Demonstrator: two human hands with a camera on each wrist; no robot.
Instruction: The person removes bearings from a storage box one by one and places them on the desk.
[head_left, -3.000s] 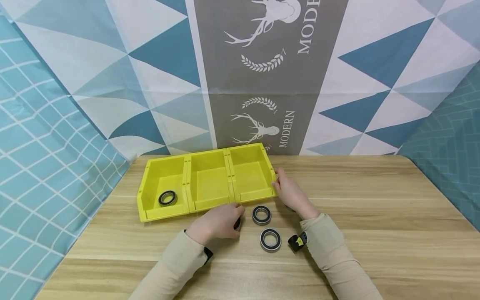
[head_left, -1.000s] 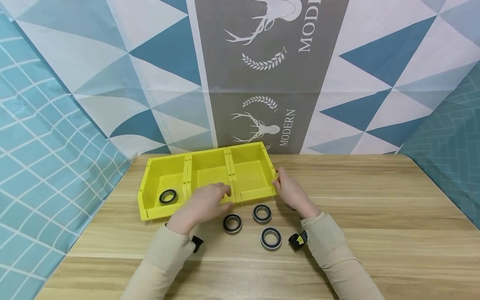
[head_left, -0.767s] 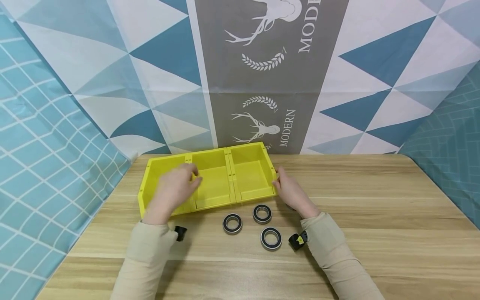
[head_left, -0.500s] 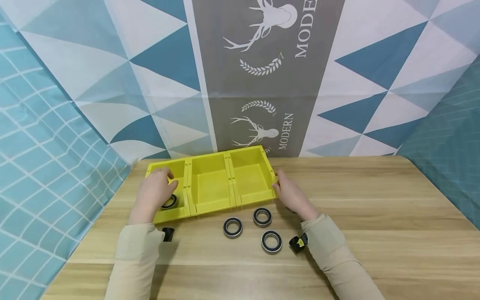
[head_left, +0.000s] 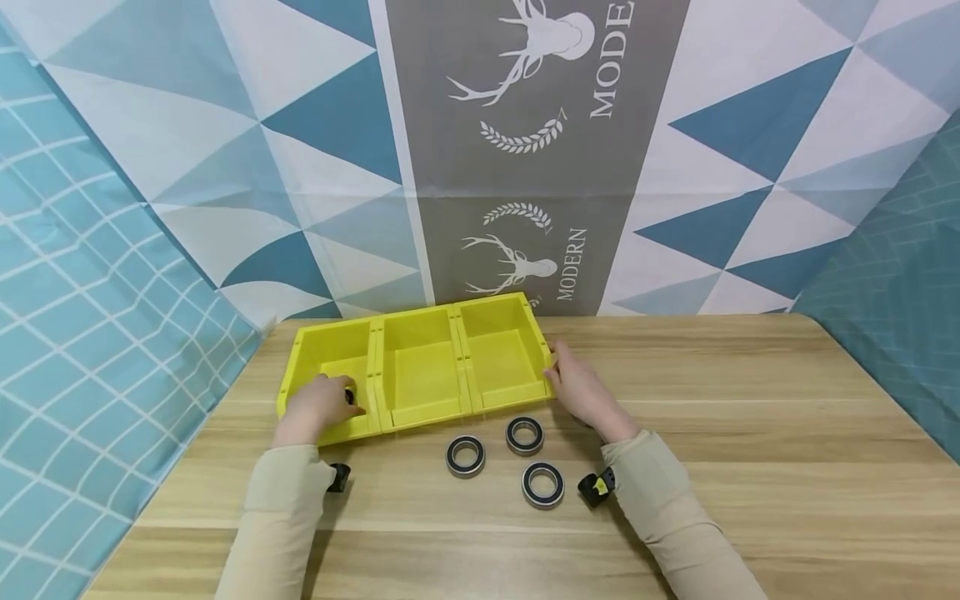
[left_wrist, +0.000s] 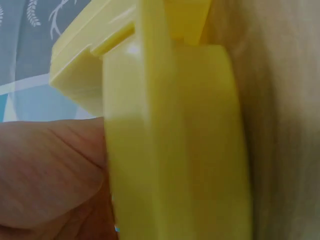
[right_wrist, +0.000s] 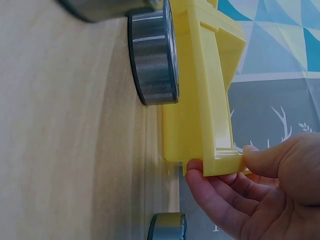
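Observation:
Three yellow bins (head_left: 422, 367) stand joined in a row on the wooden table. My left hand (head_left: 318, 406) reaches into the left bin (head_left: 333, 340), thumb and fingers around a black-and-silver ball bearing (head_left: 349, 397), mostly hidden behind the hand. In the left wrist view the bin's yellow front wall hides the fingertips. My right hand (right_wrist: 265, 185) grips the front right corner of the right bin (head_left: 504, 358), thumb on one side and fingers on the other. Three bearings lie flat before the bins: one on the left (head_left: 466, 456), one behind (head_left: 524, 436), one in front (head_left: 543, 485).
Another bearing (right_wrist: 168, 227) stands near the right hand in the right wrist view. Small black wrist cameras (head_left: 595, 488) sit at both cuffs. A patterned cloth backdrop (head_left: 517, 167) rises behind the wooden table (head_left: 720, 467).
My left hand released a bearing on the table beside the other two, moved left over the bins, and lowered into the left bin around the bearing there. The right hand kept its grip.

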